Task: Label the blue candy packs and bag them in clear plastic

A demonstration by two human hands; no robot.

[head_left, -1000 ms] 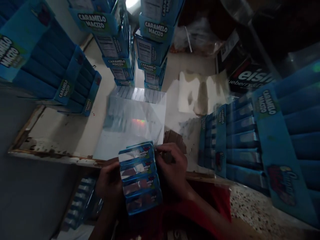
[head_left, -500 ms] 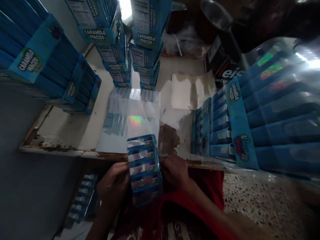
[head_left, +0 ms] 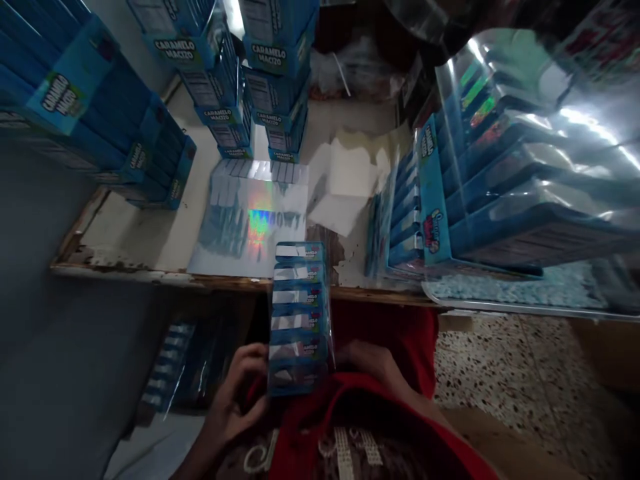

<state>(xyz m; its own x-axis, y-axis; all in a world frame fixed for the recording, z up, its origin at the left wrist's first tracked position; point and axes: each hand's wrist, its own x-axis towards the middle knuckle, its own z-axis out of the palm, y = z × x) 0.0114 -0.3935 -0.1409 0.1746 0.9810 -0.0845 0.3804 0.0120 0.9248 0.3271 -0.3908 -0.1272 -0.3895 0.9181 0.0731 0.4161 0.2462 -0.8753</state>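
A clear-wrapped pack of blue candy boxes (head_left: 299,323) is held upright at the table's front edge, its row of box ends facing up. My left hand (head_left: 243,383) grips its lower left side with curled fingers and thumb. At the lower right side, my right hand (head_left: 370,363) is closed on the pack and its loose plastic film; some fingertips are hidden. Just beyond the pack lies a stack of clear plastic bags (head_left: 235,227) with a rainbow glare.
Tall stacks of "Caramelo Macizo" boxes stand at the left (head_left: 120,133) and back (head_left: 273,87). Bagged blue boxes (head_left: 480,180) fill the right side by a tray of pale blue bits (head_left: 520,291). Another wrapped pack (head_left: 167,367) sits low at the left. The table's front edge (head_left: 150,275) is worn.
The pack has straightened and now shows more of its box ends. My left hand's fingers have spread somewhat along its side. The camera view has shifted, revealing the tray at right.
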